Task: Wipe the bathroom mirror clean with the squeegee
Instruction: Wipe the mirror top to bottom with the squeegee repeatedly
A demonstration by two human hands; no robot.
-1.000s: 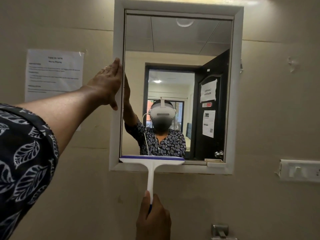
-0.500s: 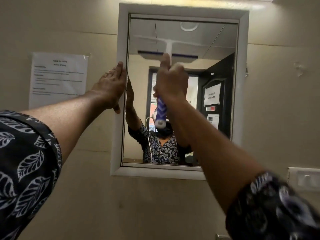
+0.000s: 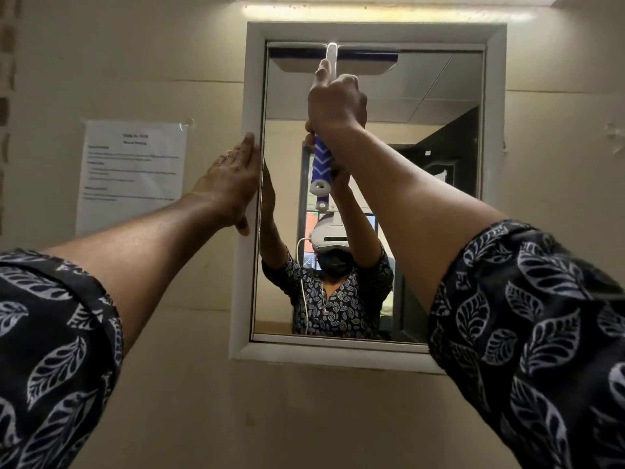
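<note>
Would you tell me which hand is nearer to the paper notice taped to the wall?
Left. The left hand rests on the mirror frame just right of the notice; the right hand grips the squeegee farther right.

Right hand [image 3: 336, 103] raised, fisted; left hand [image 3: 233, 184] flat.

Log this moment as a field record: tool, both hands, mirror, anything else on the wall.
tool: squeegee, blade across the top of the mirror glass on its left part, handle pointing down
right hand: right hand grips the squeegee handle
left hand: left hand lies flat against the mirror's left frame
mirror: mirror, white-framed, on a beige wall
other: paper notice taped left of the mirror
</note>
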